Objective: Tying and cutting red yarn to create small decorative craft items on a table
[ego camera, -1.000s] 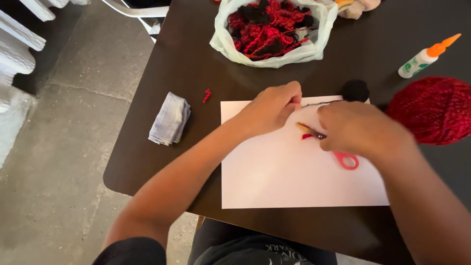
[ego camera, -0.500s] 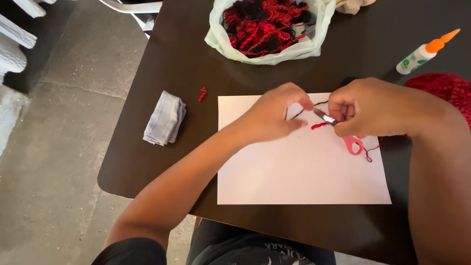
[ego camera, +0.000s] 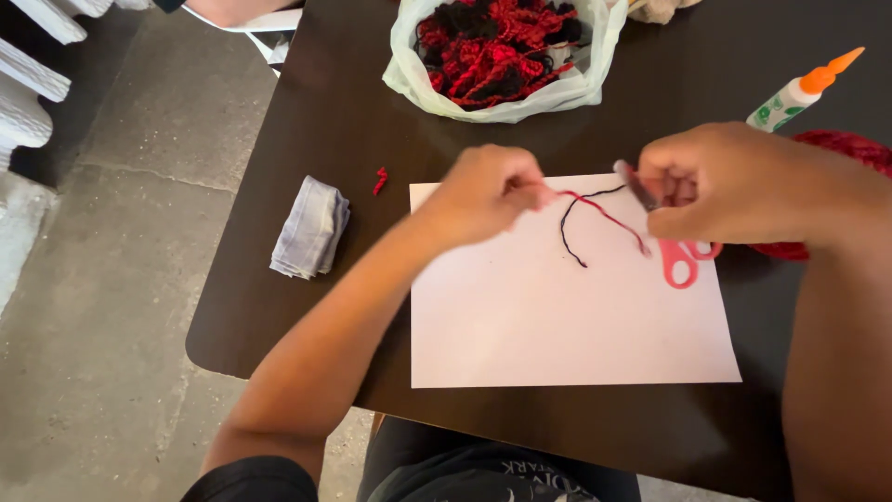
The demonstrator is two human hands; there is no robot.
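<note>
My left hand [ego camera: 488, 191] pinches the ends of a red strand [ego camera: 604, 214] and a black strand [ego camera: 567, 232] of yarn, which hang loose over a white sheet of paper [ego camera: 557, 325]. My right hand [ego camera: 734, 181] grips red-handled scissors [ego camera: 674, 251], blades pointing up-left, handles dangling below the fist. Both hands hover above the paper's upper edge, a short gap between them.
A white plastic bag of red and black yarn scraps [ego camera: 506, 56] sits at the back of the dark table [ego camera: 307, 139]. A glue bottle with an orange tip [ego camera: 799, 88] and a red yarn ball [ego camera: 836, 149] lie at right. A folded grey cloth [ego camera: 311, 228] and a red scrap [ego camera: 379, 179] lie left.
My hands have drawn apart; the right hand with the scissors moved right and the yarn strands now hang free from my left hand.
</note>
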